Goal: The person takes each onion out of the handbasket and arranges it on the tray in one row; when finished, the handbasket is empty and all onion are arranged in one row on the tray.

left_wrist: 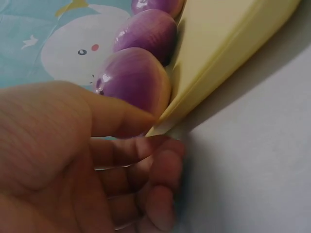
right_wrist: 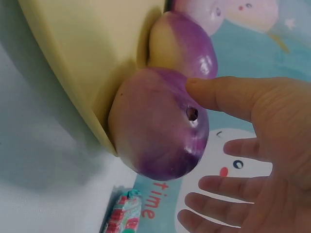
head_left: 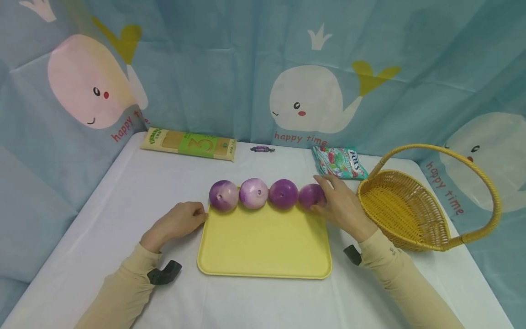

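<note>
Several glossy purple-and-white onions [head_left: 253, 193] stand in a row along the far edge of a yellow tray [head_left: 263, 246]. My left hand [head_left: 181, 221] is at the tray's left side, near the leftmost onion [head_left: 223, 196]. In the left wrist view its thumb and curled fingers pinch the tray's corner [left_wrist: 163, 125]. At the row's right end, my right hand [head_left: 341, 203] reaches around the last onion [head_left: 311, 196]. The right wrist view has the thumb touching this onion [right_wrist: 160, 126] near its dark hole, with the other fingers spread and fairly straight, apart from it.
A yellow wicker basket [head_left: 404, 208] with a tall handle stands right of the right hand. Along the back lie a noodle packet [head_left: 189, 144], a small purple wrapped candy [head_left: 262, 149] and a green candy bag [head_left: 340, 162]. A blue whale-print curtain [head_left: 230, 82] hangs behind the white table.
</note>
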A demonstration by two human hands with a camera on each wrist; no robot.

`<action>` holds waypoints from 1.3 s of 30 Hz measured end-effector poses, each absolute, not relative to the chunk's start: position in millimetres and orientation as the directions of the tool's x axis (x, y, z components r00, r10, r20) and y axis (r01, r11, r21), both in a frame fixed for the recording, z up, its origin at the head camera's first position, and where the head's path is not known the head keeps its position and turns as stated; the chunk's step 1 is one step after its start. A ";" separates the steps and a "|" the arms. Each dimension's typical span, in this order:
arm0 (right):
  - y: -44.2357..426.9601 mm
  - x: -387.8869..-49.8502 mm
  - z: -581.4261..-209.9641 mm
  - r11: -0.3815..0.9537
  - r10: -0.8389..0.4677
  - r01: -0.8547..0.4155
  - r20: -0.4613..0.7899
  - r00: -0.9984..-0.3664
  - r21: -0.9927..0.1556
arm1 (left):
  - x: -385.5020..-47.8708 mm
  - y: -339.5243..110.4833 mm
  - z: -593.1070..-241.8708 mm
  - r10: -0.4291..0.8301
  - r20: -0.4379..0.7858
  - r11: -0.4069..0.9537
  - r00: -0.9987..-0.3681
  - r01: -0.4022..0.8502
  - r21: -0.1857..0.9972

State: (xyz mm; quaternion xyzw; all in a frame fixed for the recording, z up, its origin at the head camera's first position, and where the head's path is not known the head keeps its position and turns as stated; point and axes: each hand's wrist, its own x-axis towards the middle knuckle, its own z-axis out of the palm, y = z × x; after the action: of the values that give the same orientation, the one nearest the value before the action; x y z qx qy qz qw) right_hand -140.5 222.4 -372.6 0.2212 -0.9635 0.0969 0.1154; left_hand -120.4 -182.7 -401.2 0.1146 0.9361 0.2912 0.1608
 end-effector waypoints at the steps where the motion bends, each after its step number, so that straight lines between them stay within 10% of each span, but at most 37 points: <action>1: 221.6 -140.5 -372.5 0.882 -0.408 -0.453 0.267 -0.873 -0.133 | -121.0 -183.4 -400.1 0.293 -0.226 0.807 -0.929 0.113 0.580; 39: 218.0 -136.0 -383.6 0.883 -0.416 -0.452 0.233 -0.879 -0.129 | -136.5 -163.0 -396.3 0.257 0.005 0.749 -0.966 0.203 0.630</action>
State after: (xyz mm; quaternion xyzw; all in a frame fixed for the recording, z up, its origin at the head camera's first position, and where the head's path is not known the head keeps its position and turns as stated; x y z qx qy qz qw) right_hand -136.0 218.0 -383.6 0.2246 -0.9651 0.0901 0.1000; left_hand -136.5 -163.0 -396.3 0.1231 0.9344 0.3319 0.0409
